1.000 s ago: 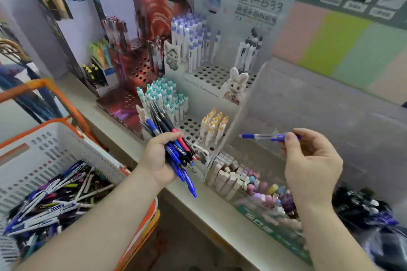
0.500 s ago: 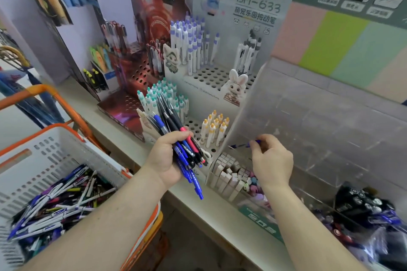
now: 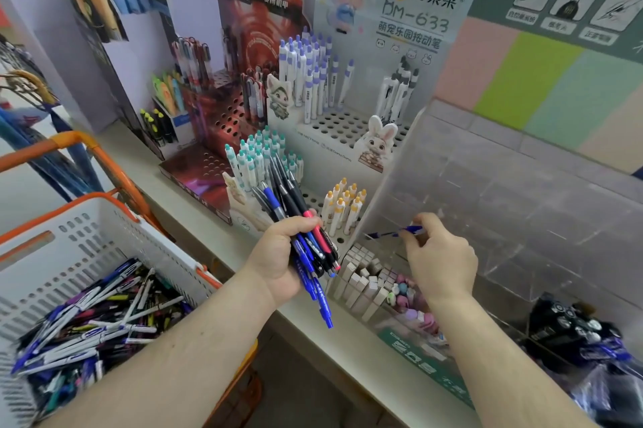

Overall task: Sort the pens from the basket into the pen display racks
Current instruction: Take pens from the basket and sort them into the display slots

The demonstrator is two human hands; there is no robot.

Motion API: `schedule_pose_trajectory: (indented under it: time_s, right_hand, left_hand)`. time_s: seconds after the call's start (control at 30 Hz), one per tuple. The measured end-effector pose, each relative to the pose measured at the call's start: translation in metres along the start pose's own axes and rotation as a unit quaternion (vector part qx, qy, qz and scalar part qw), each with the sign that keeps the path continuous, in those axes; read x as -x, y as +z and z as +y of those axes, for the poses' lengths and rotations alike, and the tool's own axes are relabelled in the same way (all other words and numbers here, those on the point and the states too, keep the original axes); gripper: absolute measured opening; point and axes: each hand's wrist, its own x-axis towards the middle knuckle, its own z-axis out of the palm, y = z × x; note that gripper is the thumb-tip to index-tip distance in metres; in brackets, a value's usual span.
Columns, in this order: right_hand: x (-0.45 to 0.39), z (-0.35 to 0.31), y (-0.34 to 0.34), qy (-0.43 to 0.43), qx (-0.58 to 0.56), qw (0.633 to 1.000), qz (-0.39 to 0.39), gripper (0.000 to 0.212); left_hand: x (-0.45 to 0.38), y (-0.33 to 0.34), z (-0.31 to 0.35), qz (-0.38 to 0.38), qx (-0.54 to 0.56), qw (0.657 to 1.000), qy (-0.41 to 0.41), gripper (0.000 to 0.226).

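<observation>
Left hand [image 3: 278, 253] gripping pen bundle [image 3: 306, 246] before white rack [image 3: 334, 135]; right hand [image 3: 442, 260] pinching blue pen [image 3: 393, 233] beside it; basket [image 3: 114, 236] left of it.

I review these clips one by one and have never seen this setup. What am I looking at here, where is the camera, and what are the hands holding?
No machine here: a person wears one wide-angle camera on the head, looking down at their bare hands. The left hand grips a bundle of pens, blue, black and one red. The right hand pinches a single blue pen, lying roughly level at the edge of a clear acrylic bin. On the shelf stand white racks with upright pens. A white basket of loose pens sits lower left.
</observation>
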Motion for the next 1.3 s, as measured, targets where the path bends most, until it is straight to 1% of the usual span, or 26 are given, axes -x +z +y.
schedule_pose_trajectory:
  time_s: [0.07,0.13,0.17,0.2,0.23,0.3,0.37,0.4,0.47,0.57,0.73,0.83,0.97,1.03,1.1,1.23,1.3]
  right_hand:
    - [0.003,-0.001,-0.006,-0.017,0.018,0.999,0.032,0.020]
    - [0.008,-0.004,-0.013,-0.014,0.008,0.997,0.076,0.016]
    - [0.010,-0.006,-0.017,-0.006,-0.023,0.996,0.086,0.012]
    - [0.013,-0.011,-0.022,0.002,-0.073,0.994,0.076,0.007]
    - [0.017,-0.015,-0.026,0.006,-0.137,0.989,0.048,0.006]
    - [0.028,-0.028,-0.035,0.013,-0.244,0.969,-0.044,0.015]
    - [0.043,-0.042,-0.042,0.007,-0.297,0.944,-0.144,0.016]
    - [0.050,-0.048,-0.044,0.005,-0.314,0.932,-0.182,0.014]
    - [0.058,-0.057,-0.044,0.009,-0.348,0.910,-0.224,0.012]
    - [0.062,-0.063,-0.039,0.014,-0.362,0.900,-0.242,0.011]
    - [0.063,-0.063,-0.031,0.017,-0.339,0.909,-0.242,0.015]
    - [0.062,-0.062,-0.034,0.012,-0.320,0.918,-0.235,0.021]
    - [0.058,-0.055,-0.046,0.020,-0.316,0.922,-0.224,0.020]
    - [0.056,-0.049,-0.055,0.032,-0.333,0.920,-0.205,0.018]
    - [0.052,-0.043,-0.065,0.056,-0.375,0.910,-0.170,0.016]
    - [0.041,-0.036,-0.077,0.121,-0.481,0.864,-0.088,0.016]
    - [0.036,-0.038,-0.079,0.142,-0.518,0.842,-0.046,0.018]
  left_hand:
    - [0.000,0.002,-0.002,0.005,-0.002,1.000,-0.003,0.017]
    - [0.000,0.003,-0.003,0.007,-0.005,1.000,-0.004,0.016]
    - [0.000,0.004,-0.003,0.006,-0.005,1.000,-0.005,0.015]
    - [0.001,0.005,-0.004,0.004,-0.005,1.000,-0.005,0.015]
    - [0.001,0.005,-0.004,0.004,-0.005,1.000,-0.005,0.016]
    - [0.003,0.006,-0.004,0.005,-0.010,1.000,-0.003,0.016]
    - [0.003,0.006,-0.005,0.004,-0.020,1.000,0.000,0.016]
    - [0.003,0.007,-0.005,0.004,-0.025,1.000,0.002,0.014]
    - [0.005,0.008,-0.006,0.005,-0.035,0.999,0.002,0.010]
    - [0.008,0.012,-0.007,0.003,-0.063,0.998,-0.002,0.009]
    - [0.009,0.018,-0.007,0.004,-0.095,0.995,-0.001,0.016]
    - [0.007,0.018,-0.006,0.002,-0.109,0.994,0.001,0.013]
    - [0.004,0.019,0.001,0.007,-0.103,0.994,0.024,0.010]
    - [0.002,0.021,0.005,0.017,-0.092,0.995,0.045,0.007]
    - [0.000,0.024,0.011,0.021,-0.074,0.995,0.061,0.007]
    - [-0.007,0.028,0.017,0.032,-0.057,0.995,0.077,0.011]
    - [-0.009,0.030,0.015,0.027,-0.058,0.996,0.068,0.015]
